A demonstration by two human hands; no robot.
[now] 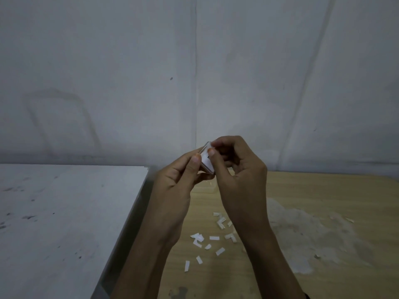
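Observation:
Both my hands are raised above the wooden table [313, 190], close together. My left hand [179, 175] holds a small flat white piece with a clear rim [206, 161] between thumb and fingers. My right hand [235, 169] pinches the top edge of the same piece with thumb and forefinger. Much of the piece is hidden behind my fingers. Several small white paper strips [213, 238] lie scattered on the wood below my wrists.
A white, stained tabletop [60, 212] stands higher on the left, its edge running diagonally beside my left forearm. A pale worn patch [302, 234] marks the wood on the right. A small clear object [208, 186] lies under my hands. A grey wall is behind.

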